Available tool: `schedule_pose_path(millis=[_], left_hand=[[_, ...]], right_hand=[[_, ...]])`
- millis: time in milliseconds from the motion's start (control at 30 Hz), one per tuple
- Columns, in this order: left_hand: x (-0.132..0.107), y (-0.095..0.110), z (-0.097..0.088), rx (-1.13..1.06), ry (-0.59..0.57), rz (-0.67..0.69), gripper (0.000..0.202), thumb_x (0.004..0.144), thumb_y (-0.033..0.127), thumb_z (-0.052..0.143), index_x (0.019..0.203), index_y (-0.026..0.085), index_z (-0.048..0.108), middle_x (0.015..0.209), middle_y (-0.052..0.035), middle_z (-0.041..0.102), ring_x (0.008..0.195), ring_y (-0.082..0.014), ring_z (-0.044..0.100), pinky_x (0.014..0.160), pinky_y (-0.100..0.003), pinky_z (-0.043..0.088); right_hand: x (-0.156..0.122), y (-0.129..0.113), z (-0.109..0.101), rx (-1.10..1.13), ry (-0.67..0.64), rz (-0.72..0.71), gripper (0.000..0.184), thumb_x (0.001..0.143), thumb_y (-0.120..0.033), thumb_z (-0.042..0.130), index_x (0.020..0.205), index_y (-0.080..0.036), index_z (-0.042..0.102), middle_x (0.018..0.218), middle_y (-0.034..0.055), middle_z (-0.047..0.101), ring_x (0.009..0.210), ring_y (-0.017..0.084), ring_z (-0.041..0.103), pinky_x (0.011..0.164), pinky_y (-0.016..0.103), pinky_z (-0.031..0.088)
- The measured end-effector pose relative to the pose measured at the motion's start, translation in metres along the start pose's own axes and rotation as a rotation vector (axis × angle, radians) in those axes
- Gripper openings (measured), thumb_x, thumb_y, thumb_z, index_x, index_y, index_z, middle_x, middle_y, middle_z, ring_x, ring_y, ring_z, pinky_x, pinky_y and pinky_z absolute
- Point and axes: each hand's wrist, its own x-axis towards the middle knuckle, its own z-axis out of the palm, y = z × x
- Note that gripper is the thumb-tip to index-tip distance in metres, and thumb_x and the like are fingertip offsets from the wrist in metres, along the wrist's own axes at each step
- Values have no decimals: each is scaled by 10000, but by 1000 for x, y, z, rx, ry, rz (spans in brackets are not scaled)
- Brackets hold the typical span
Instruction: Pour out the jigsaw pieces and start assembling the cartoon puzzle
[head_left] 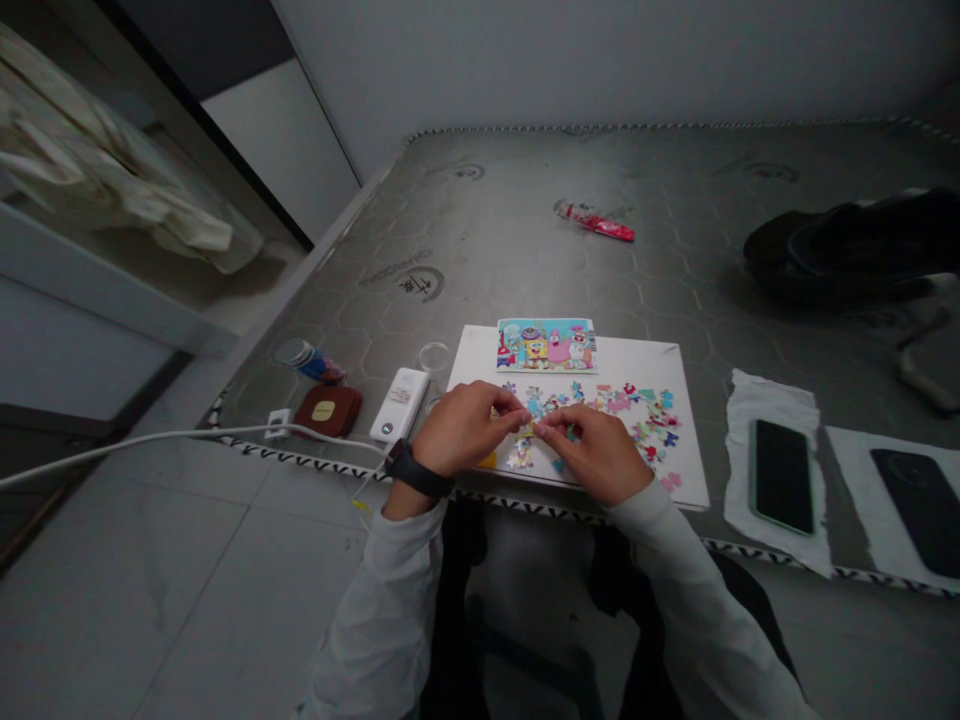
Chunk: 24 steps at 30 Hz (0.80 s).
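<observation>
My left hand (pixel 463 428) and my right hand (pixel 594 450) meet over a white board (pixel 686 480) near the mattress edge. Both pinch small jigsaw pieces (pixel 529 427) between fingertips, the pieces touching each other. Several loose coloured puzzle pieces (pixel 637 412) lie scattered on the board to the right of my hands. A cartoon reference picture (pixel 546 345) lies at the board's far edge. A black watch (pixel 410 468) sits on my left wrist.
A white power bank (pixel 400 404), a brown case (pixel 328 410) and a small can (pixel 306 358) lie left of the board, with a white cable (pixel 150 440). Two dark phones (pixel 782 474) (pixel 919 505) rest on white paper at right. A red wrapper (pixel 600 224) and a black bag (pixel 855 250) lie further back.
</observation>
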Motion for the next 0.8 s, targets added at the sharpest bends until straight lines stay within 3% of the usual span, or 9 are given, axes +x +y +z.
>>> schedule_pose_path(millis=[167,400,800], left_hand=[[0,3,1,40,-21,-28,293,922,417,594,938,210,801,947,-52,794,857,-183,693,762,-292,473],[-1,6,7,253,2,-241,273,798,507,725,819,244,792,852,-61,779,793,-221,690,692,-324,469],[4,7,17,313,24,-310,224,668,469,842,751,270,782,854,-58,773,816,-249,689,700,-347,477]], right_hand=[[0,-2,-1,2,-42,22,156,883,-320,644,846,-211,749,849,40,758,776,190,664,733,318,461],[-3,2,-1,-146,-162,51,198,891,-326,607,855,-187,744,800,50,724,753,201,637,706,323,432],[-4,1,3,-264,-127,96,224,906,-348,591,795,-210,729,738,30,693,680,185,612,633,308,372]])
